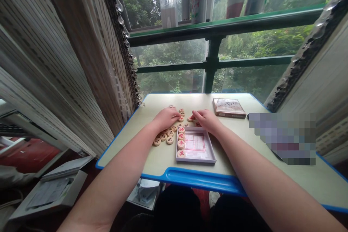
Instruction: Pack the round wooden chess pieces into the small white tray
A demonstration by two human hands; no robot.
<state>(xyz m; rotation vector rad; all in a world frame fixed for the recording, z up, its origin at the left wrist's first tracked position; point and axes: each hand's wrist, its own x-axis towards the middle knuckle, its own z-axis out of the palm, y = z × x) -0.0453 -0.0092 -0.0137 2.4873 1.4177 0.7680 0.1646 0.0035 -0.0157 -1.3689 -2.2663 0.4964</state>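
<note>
Round wooden Chinese chess pieces lie loose on the small table, some with red characters and some with dark ones. My left hand [168, 117] has its fingertips closed on a red-marked chess piece [181, 119]. Just to the right, my right hand [206, 119] pinches another red-marked chess piece [190, 119]. Between my forearms sits an open shallow box [210, 159], with several red pieces [181, 143] in a column along its left side and a red grid on its floor. Dark-marked pieces [170, 140] cluster beside it, partly hidden under my left hand.
A flat box lid [229, 107] rests at the back right of the blue-edged table [130, 152]. A blurred-out item [285, 139] lies to the right. Cans [199, 5] and stacked cups stand on the window ledge. Curtains hang on both sides; an open white box [51, 192] is at lower left.
</note>
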